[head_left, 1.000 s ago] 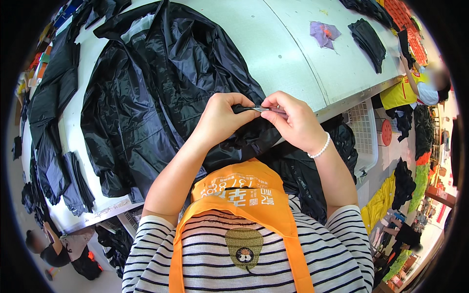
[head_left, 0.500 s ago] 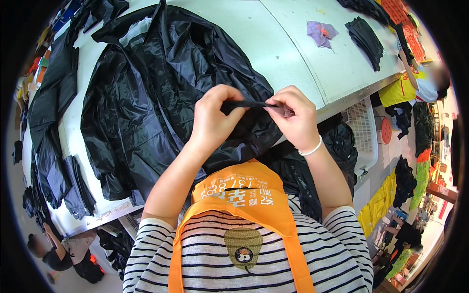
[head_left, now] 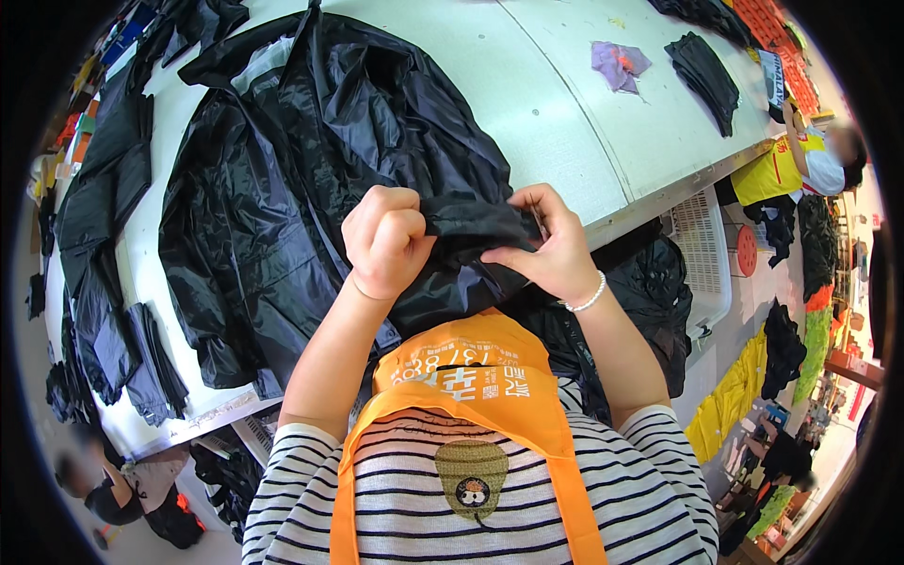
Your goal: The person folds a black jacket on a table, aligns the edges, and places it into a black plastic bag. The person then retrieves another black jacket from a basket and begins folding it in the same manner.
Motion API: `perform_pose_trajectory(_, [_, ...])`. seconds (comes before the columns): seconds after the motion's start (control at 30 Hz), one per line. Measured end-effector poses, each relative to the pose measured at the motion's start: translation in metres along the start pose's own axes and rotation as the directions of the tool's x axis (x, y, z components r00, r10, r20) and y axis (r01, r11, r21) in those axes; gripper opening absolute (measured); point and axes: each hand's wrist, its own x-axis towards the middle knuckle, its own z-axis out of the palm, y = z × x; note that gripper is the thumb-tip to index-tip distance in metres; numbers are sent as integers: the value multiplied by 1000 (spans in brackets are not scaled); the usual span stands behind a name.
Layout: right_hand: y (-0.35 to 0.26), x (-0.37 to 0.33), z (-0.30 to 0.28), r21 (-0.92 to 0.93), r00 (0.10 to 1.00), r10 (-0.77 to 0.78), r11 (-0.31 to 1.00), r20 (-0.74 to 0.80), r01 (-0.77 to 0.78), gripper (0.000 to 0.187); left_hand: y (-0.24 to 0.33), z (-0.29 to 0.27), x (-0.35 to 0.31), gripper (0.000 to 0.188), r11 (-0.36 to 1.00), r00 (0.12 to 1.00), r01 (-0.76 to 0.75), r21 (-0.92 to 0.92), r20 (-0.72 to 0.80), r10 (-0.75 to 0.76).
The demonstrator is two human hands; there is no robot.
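A shiny black jacket (head_left: 273, 207) is spread over the pale worktable, its collar toward the far side. In front of my body, a band of its fabric, which looks like a sleeve end, is stretched between both hands. My left hand (head_left: 384, 243) is closed in a fist on one end of that band. At the other end, my right hand (head_left: 554, 247) grips the cloth, its thumb in front and its bent fingers at the upper edge; part of the grip is hidden by fabric. A white beaded bracelet (head_left: 593, 294) circles my right wrist.
More black garments (head_left: 104, 198) lie along the table's left side. A purple cloth scrap (head_left: 620, 66) and a folded black piece (head_left: 703, 80) lie far right on the table (head_left: 537, 122). A white crate (head_left: 699, 247) stands right of the table's edge. Other people are in the background.
The band was pinched thin between my fingertips; now it is turned and shows a wider face. My left hand has shifted left and down and closed into a fist; my right thumb has moved lower.
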Motion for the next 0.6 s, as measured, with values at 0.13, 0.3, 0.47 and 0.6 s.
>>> perform_pose_trajectory(0.13, [8,4,7,-278,958,-176,954,-226,110,34,1,10,-1,25,868,855,496,19,164,-492])
perform_pose_trajectory(0.3, [14,41,-1,-417,838,-231,909,-494,5,22,37,25,-16,60,740,647,671,46,452,-615])
perform_pose_trajectory(0.47, [-21,18,42,-118,950,-156,985,-271,128,27,-38,25,-11,16,554,560,825,-111,32,-828])
perform_pose_trajectory(0.6, [-16,-2,62,-193,987,-156,970,-36,147,28,-45,31,-20,22,801,806,592,84,-61,-589])
